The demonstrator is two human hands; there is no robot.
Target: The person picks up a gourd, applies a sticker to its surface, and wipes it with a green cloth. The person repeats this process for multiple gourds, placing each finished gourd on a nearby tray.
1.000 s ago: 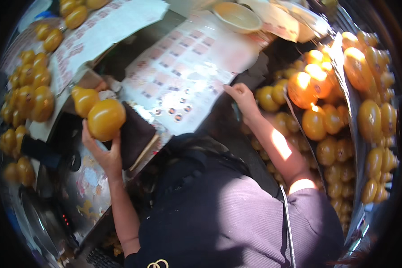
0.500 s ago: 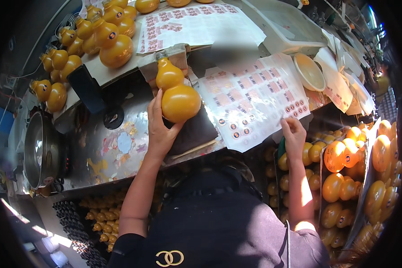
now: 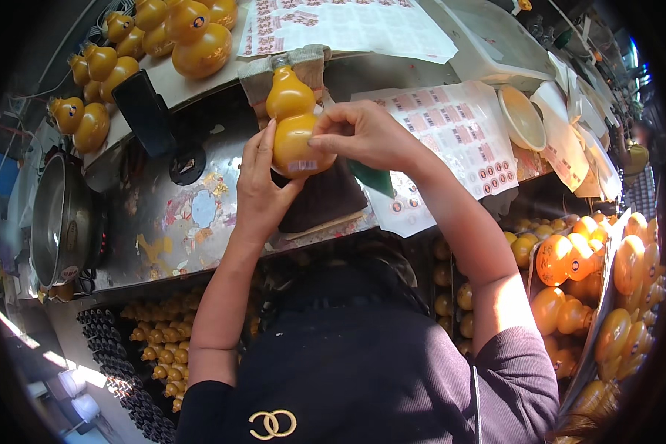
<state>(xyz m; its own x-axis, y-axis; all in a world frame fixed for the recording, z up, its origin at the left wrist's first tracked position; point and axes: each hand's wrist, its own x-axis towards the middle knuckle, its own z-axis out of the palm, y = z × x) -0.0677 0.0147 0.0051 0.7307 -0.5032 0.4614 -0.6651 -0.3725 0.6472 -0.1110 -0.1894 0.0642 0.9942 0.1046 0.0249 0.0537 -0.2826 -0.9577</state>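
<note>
A yellow gourd-shaped bottle (image 3: 291,136) leans with its neck on a folded cloth (image 3: 306,58) and its round base toward me. My left hand (image 3: 262,177) is wrapped round the base from the left. A small barcode sticker (image 3: 302,165) shows low on the bottle's lower bulb. My right hand (image 3: 366,135) is closed, thumb and forefinger pinched against the right side of that bulb; anything between those fingertips is hidden. A flat green piece (image 3: 373,178) sticks out below this hand, apparently held in its other fingers. Under the right forearm lies a sticker sheet (image 3: 462,133).
More yellow gourd bottles (image 3: 203,50) stand at the back left, beside a black phone (image 3: 142,111). A wok-like pan (image 3: 59,222) is at far left. Another sticker sheet (image 3: 348,29), a plastic tub (image 3: 488,44) and a round bowl (image 3: 520,118) lie beyond. Crated bottles (image 3: 562,259) fill the lower right.
My right hand has moved left from the sticker sheet to the bottle, the green piece travelling with it. A barcode sticker now shows on the bottle. My left hand stays on it.
</note>
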